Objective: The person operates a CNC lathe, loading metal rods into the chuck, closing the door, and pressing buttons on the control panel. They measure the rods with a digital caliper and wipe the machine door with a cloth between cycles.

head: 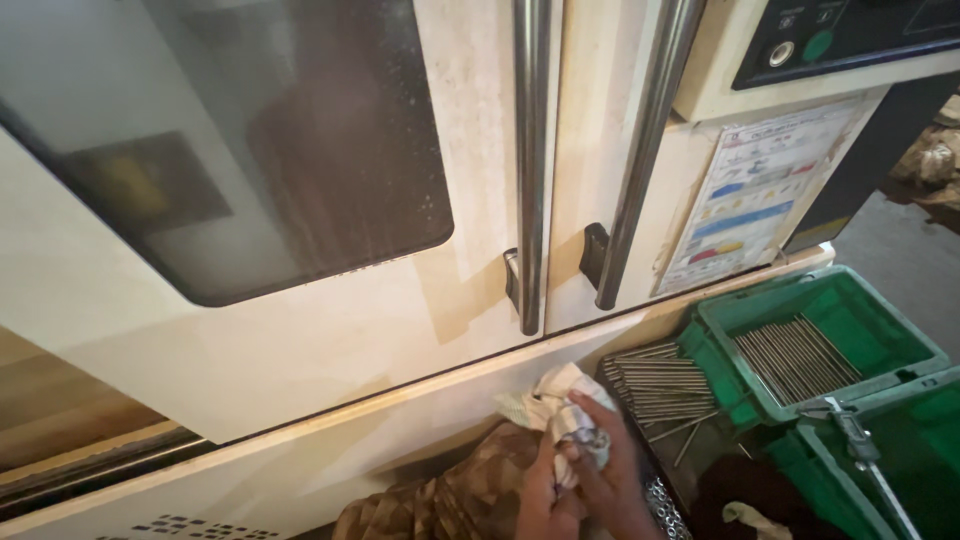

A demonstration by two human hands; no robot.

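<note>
Low in the head view, my left hand point(540, 492) and my right hand point(612, 470) are pressed together around a crumpled white cloth point(548, 400). A small shiny metal part point(598, 438) sits in the cloth between my fingers. My left arm wears a brown patterned sleeve point(450, 500). Both hands are just in front of the cream machine's lower panel point(300, 450), below its closed doors.
The machine has a dark window point(260, 140), two vertical steel door handles point(530, 150) point(645, 150), a control panel point(850, 35) and a coloured chart sticker point(750, 195). To my right lie stacked metal rods point(655, 385), a green bin point(880, 320) of rods and another green bin point(910, 450) with a metal tool point(860, 440).
</note>
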